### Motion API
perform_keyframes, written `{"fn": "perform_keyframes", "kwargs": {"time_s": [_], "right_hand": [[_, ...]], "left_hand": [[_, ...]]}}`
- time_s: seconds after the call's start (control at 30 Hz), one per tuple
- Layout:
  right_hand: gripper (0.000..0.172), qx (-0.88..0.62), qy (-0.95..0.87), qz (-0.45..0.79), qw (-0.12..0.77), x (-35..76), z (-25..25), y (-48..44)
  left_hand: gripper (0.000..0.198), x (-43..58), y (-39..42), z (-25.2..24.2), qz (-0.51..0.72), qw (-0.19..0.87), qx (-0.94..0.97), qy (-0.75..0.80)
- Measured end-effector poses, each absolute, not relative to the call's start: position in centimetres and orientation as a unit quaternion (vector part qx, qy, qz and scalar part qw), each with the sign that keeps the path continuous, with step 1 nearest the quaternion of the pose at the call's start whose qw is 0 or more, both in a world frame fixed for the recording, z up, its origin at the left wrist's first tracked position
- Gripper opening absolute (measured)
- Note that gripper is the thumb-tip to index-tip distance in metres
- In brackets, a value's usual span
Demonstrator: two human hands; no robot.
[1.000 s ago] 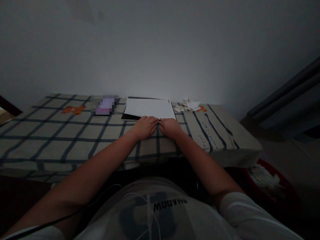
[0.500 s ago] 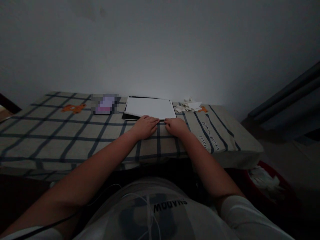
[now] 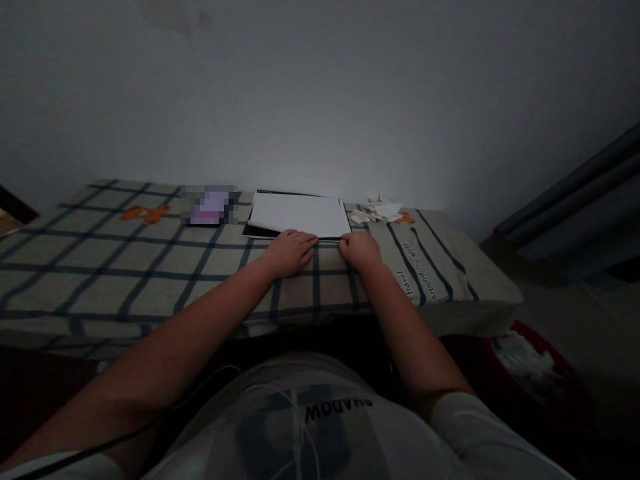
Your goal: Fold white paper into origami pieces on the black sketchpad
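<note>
A white sheet of paper [image 3: 300, 212] lies on a dark-edged flat pad or book [image 3: 250, 231], with its near edge curled up at the left. My left hand [image 3: 291, 253] rests on the near edge of the sheet, fingers lying flat and close together. At the near right corner, my right hand [image 3: 362, 251] is closed, its curled fingers touching the sheet's edge. Its fingertips are small and dim here.
Folded white paper pieces [image 3: 377, 211] lie right of the pad. Left of it is a blurred phone-like device [image 3: 211, 205]. A checked cloth [image 3: 200, 267] covers the table against the wall. A red bin [image 3: 555, 367] stands on the floor at the right.
My right hand has slid a little to the right along the paper's near edge, away from my left hand. The left hand has stayed in place.
</note>
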State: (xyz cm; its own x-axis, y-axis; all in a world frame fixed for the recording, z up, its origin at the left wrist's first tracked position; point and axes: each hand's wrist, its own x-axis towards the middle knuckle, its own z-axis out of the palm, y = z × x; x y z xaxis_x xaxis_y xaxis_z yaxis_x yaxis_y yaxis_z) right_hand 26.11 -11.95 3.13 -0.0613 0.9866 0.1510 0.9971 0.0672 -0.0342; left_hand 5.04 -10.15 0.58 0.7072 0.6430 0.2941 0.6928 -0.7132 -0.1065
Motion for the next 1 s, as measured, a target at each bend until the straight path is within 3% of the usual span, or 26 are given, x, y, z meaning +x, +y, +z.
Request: {"fn": "perform_keyframes", "kwargs": {"time_s": [0.17,0.3,0.73,1.0], "right_hand": [[0.041,-0.578,-0.806,-0.07,0.11,25.7,2.4,-11.8],[0.044,-0.473,-0.875,-0.054,0.082,25.2,1.6,-11.8],[0.036,-0.67,-0.738,-0.066,0.054,24.9,2.2,-12.2],[0.042,-0.567,-0.813,-0.093,0.091,25.0,1.8,-11.9]], "left_hand": [[0.045,4.9,-9.9,0.2,-0.123,0.107,-0.919,-0.359],[0.043,4.8,-9.8,0.1,-0.125,0.104,-0.919,-0.359],[0.047,4.8,-9.6,0.0,-0.123,0.091,-0.92,-0.361],[0.046,4.7,-9.6,0.0,-0.12,0.087,-0.921,-0.36]]}}
